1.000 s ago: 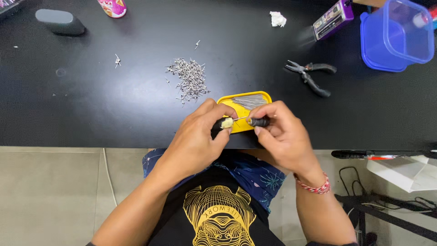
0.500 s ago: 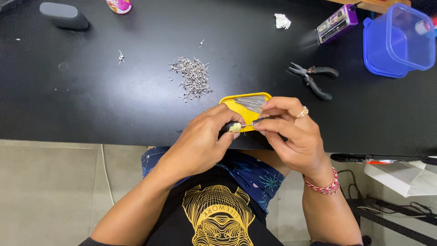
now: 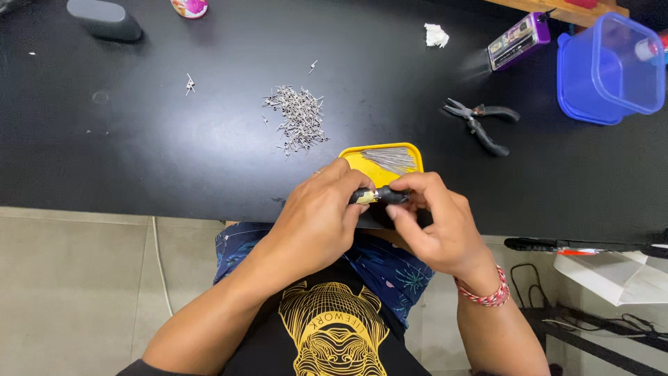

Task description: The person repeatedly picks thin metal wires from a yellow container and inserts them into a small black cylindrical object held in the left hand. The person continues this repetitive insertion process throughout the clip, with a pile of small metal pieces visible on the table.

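My left hand (image 3: 321, 217) and my right hand (image 3: 431, 226) meet over the near edge of the black table (image 3: 174, 146). Both pinch a small black cylindrical part with a pale yellow band (image 3: 378, 196), held level between the fingertips. Just behind the hands lies a yellow tray (image 3: 362, 161) holding a bundle of thin metal pins (image 3: 393, 159). A heap of small silver metal pieces (image 3: 299, 120) lies on the table to the left of the tray.
Black pliers (image 3: 480, 122) lie right of the tray. A blue plastic box (image 3: 612, 66) and a purple device (image 3: 518, 40) sit at the far right. A grey oblong object (image 3: 104, 19) and a crumpled white scrap (image 3: 436, 35) lie at the back.
Both hands have shifted slightly nearer the table edge, and the right hand's fingers have turned around the small black part. The camera view moved a little.
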